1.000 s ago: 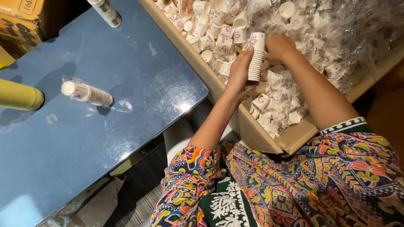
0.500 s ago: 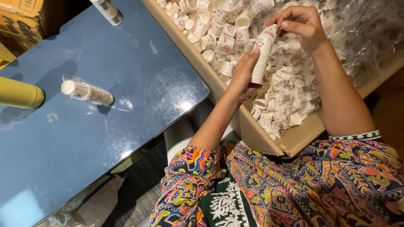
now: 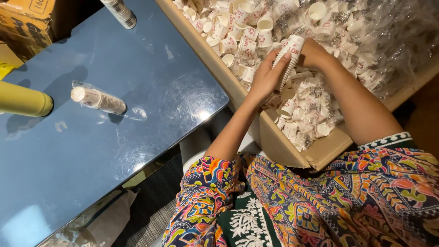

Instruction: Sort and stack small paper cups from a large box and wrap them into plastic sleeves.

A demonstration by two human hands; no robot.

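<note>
My left hand (image 3: 266, 76) grips a tall stack of small white paper cups (image 3: 289, 58) around its lower part. My right hand (image 3: 313, 53) rests against the top of the same stack. Both hands are over a large cardboard box (image 3: 270, 137) filled with several loose white cups with red print (image 3: 249, 32) and crumpled clear plastic wrap (image 3: 388, 36).
A glossy blue table (image 3: 114, 137) lies to the left of the box. On it sits a plastic-wrapped sleeve of cups (image 3: 98, 99), another sleeve (image 3: 120, 12) at the far edge, and a yellow cylinder (image 3: 24, 99) at the left. A brown carton (image 3: 27, 20) stands at the upper left.
My right hand came down from above the stack and now sits against its top. The stack has tilted and shifted slightly lower. My left hand stayed on it.
</note>
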